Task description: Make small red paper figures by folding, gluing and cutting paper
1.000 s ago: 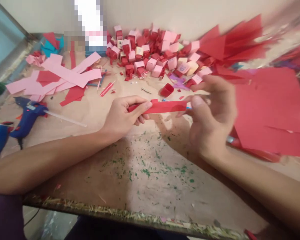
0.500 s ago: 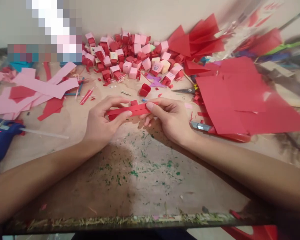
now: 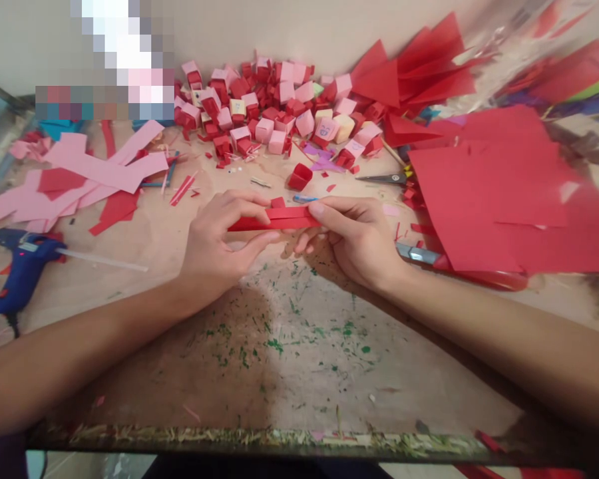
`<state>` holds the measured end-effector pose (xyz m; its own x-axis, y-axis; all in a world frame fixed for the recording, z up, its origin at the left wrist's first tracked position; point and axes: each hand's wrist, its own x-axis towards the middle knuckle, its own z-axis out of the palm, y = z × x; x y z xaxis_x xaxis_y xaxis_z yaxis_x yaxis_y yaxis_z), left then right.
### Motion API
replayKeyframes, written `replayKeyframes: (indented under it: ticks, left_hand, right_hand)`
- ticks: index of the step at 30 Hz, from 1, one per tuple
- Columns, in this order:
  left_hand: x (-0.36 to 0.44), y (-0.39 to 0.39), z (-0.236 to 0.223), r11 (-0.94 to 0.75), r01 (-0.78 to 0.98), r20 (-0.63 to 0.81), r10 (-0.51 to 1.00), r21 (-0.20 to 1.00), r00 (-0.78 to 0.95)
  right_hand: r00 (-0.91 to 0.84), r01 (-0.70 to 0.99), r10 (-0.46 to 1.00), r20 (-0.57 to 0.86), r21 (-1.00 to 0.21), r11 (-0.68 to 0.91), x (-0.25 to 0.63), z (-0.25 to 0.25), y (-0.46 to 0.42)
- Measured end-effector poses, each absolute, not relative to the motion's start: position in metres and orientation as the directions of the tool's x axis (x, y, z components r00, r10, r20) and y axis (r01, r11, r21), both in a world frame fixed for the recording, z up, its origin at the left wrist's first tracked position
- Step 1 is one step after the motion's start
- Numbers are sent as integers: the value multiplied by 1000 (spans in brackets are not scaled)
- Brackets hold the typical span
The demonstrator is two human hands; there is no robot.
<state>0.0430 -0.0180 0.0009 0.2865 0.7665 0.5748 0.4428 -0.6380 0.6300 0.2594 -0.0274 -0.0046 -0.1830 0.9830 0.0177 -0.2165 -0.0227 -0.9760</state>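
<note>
From right hand (image 3: pixel 364 243), red paper (image 3: pixel 292 221) apparently reaches left hand (image 3: pixel 212 239).

The one view looks from the person's head, above the near side of the table (image 3: pixel 319 399) — it faces forward and down, across the table to the wall (image 3: pixel 289 26) behind it. It stands close: left hand (image 3: pixel 219 233) and right hand (image 3: pixel 364 243) appear large, over the table's middle.

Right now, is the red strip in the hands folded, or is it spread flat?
Folded, at least partly: a lengthwise edge runs along the red strip, one layer lying over another, where the right hand pinches it.
</note>
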Motion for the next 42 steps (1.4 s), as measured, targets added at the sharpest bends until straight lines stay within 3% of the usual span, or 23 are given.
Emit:
replayKeyframes:
  ticks: [5,10,25,36,42]
  left_hand:
    - [43,-14,0,-481,465,446,874,743,191]
    - [41,-6,-2,-359,387,301,932,850,203]
    - [42,-10,0,-336,465,305,942,819,142]
    - [44,-12,2,-272,413,235,962,869,141]
    - [44,-11,4,-210,295,170,973,932,157]
  right_hand:
    - [-183,-149,983,32,-989,5,259,-7,-29]
    - [-121,-155,990,73,-986,53,259,-10,-28]
    - [-52,-107,999,6,-994,1,257,-6,-26]
    - [-154,-141,988,18,-990,-4,258,-6,-24]
    - [-80,-87,997,2,-996,-5,258,-6,-24]
